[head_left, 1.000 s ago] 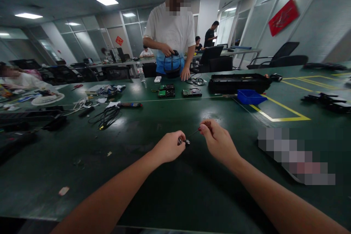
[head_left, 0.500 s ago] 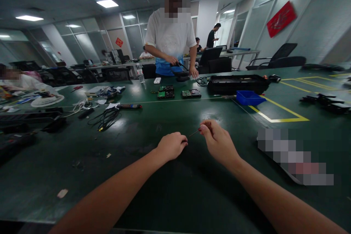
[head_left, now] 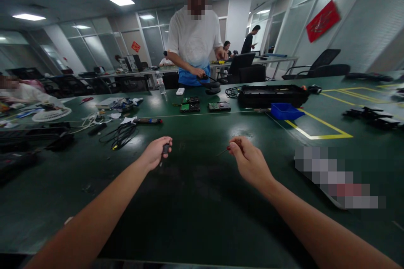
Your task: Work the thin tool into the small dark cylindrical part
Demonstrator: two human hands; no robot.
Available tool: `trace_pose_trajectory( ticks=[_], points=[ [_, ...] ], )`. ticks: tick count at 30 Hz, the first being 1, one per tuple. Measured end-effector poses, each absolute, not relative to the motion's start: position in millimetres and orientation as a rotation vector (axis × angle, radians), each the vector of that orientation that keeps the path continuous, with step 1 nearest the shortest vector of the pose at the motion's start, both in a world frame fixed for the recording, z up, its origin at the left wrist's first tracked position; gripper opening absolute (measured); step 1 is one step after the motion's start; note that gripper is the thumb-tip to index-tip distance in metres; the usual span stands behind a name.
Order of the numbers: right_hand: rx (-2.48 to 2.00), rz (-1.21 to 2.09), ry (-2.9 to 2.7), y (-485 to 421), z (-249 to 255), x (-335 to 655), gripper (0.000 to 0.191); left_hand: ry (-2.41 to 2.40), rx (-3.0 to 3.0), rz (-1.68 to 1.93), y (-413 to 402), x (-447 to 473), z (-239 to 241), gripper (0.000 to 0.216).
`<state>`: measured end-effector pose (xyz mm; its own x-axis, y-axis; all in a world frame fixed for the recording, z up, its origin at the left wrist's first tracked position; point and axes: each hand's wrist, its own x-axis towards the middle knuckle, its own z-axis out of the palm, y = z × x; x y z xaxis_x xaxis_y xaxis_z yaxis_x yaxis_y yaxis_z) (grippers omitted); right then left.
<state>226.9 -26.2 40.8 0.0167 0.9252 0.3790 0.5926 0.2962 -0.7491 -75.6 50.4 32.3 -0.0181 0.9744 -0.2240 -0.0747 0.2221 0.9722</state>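
Over the green table [head_left: 195, 201], my left hand [head_left: 155, 153] is closed around a small dark grey cylindrical part [head_left: 166, 148]. A short light-coloured bit shows just below that part, too small to make out. My right hand [head_left: 251, 159] is closed on a thin screwdriver [head_left: 223, 151]; its slim shaft points left, toward the left hand. Most of its reddish handle is hidden by the fingers. A wide gap separates the two hands, and neither touches the tabletop as far as I can see.
Circuit boards [head_left: 190, 105], a blue tray [head_left: 286, 112] and a long black housing [head_left: 273, 95] lie toward the far side. Black cables [head_left: 120, 134] and a pen-like tool [head_left: 148, 121] are at left. A person [head_left: 194, 46] stands opposite, holding a black object.
My left hand has moved left, away from the screwdriver tip, and turned so the grey part shows. My right hand has stayed nearly still. The person opposite has shifted one arm back.
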Motion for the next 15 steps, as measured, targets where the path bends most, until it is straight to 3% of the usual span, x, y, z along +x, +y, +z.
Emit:
trace_pose_trajectory(
  ticks=[15],
  points=[
    [-1.411, 0.474, -1.702, -26.7, 41.0, 225.3, 0.022, 1.851, 0.663, 1.709, -10.6, -277.4, 85.4, 0.021]
  ],
)
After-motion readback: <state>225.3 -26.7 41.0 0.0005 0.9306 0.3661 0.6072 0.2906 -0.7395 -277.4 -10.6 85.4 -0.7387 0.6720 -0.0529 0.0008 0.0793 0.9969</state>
